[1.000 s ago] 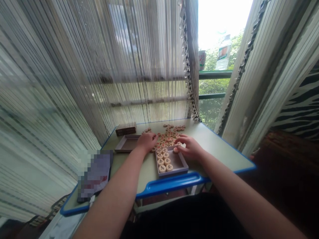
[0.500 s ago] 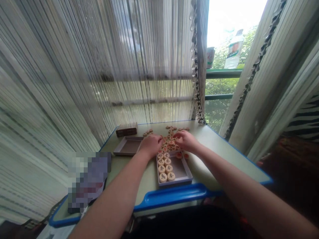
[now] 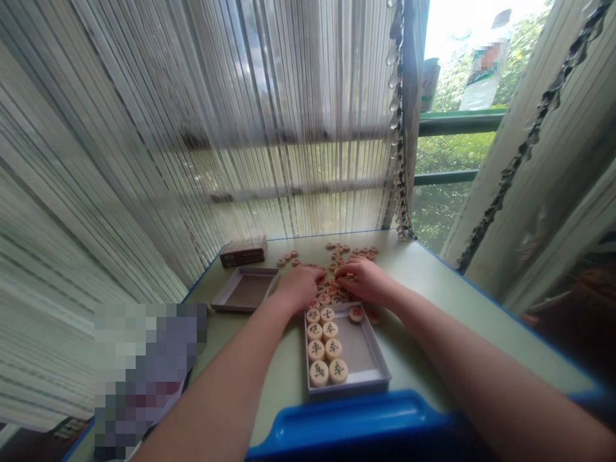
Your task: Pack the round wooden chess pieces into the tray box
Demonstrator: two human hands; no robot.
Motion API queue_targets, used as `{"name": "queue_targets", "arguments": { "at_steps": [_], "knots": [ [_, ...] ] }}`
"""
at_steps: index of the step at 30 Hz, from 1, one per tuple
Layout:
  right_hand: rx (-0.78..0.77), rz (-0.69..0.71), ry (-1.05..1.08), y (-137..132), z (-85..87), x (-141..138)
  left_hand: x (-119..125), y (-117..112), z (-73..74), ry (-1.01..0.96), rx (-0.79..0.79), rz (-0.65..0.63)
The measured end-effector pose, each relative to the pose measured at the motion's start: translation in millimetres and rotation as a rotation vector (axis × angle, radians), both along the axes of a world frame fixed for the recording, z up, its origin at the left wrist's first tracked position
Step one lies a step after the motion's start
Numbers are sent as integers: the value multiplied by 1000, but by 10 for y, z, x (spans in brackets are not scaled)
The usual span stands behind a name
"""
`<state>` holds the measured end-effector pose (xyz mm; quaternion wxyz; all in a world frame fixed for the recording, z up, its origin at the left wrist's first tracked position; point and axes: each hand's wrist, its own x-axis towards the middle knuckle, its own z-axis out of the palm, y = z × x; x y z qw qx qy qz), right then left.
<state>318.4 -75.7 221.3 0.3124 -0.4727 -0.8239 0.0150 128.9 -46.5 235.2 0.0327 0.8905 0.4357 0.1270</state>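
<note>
A loose pile of round Chinese chess pieces [image 3: 324,299] lies on the table just beyond a shallow open box [image 3: 370,350]. From the left, my left hand [image 3: 302,283] reaches to the pile's edge, its fingers stretched over the pieces. My right hand [image 3: 366,278] is at the opposite side, fingers apart and curved down among the pieces; no piece shows clearly in either hand. Inside the box, black-marked pieces [image 3: 333,349] stand in two columns along the left side. A red-marked piece [image 3: 355,314] sits in its far right corner.
The shallow box lid [image 3: 245,289] lies left of my left hand, with a brown box [image 3: 243,251] behind it. More pieces [image 3: 366,251] are scattered at the back. A blurred-out flat object [image 3: 158,378] is at the left. String curtains [image 3: 289,115] hang beyond the table [image 3: 462,321].
The view has shifted, so the box appears lower and larger. Both hands remain at the pile; the left fingers have straightened somewhat over the pieces.
</note>
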Motion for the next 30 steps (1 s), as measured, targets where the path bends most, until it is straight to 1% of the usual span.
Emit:
{"name": "queue_targets", "arguments": {
  "at_steps": [5, 9, 15, 20, 25, 28, 30],
  "knots": [
    [4, -43, -47, -38, 14, -33, -54, -22, 19, 0, 53, 24],
    [11, -56, -62, -71, 17, -37, -71, -4, 6, -42, 93, 25],
    [-4, -73, -58, -135, 67, -63, -97, 11, -1, -60, 64, 67],
    [-48, -55, -56, -148, 46, -88, -106, -28, 13, -53, 17, 74],
    [-60, -53, -47, -122, 16, -86, -126, -19, 37, -67, 62, 57],
    [-31, -61, -55, -116, 13, -73, -119, -38, 64, -145, 81, 56],
    [13, -61, -36, -116, 13, -65, -97, -60, 74, -275, 54, 41]
  ]
}}
